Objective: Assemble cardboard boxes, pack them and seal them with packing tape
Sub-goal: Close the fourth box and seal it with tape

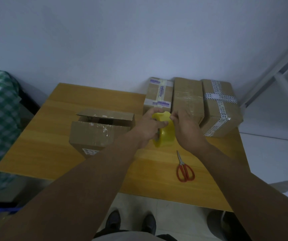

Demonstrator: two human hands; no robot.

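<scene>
Taking the wooden table [53, 150] as a clock face with twelve at the far wall, the person is holding the tape roll [165, 136], yellow and standing on edge, just above the tabletop a little toward two o'clock of its middle. The left hand [148, 126] is gripping the roll from its nine o'clock side, fingers curling round the rim. The right hand [186, 127] is pinching at the roll's upper edge from the three o'clock side, fingertips drawn tight together; whether a tape end is lifting between them cannot be told. The open box [96, 134] is sitting at nine o'clock of the roll, its far flap standing up. Three sealed boxes are lining the far edge between twelve and two o'clock: the purple-taped box [158, 94], the plain box [187, 98] and the black-and-white-taped box [221, 108], side by side and touching. The red-handled scissors [184, 167] are lying closed at five o'clock of the roll, blades pointing toward twelve, apart from both hands.
</scene>
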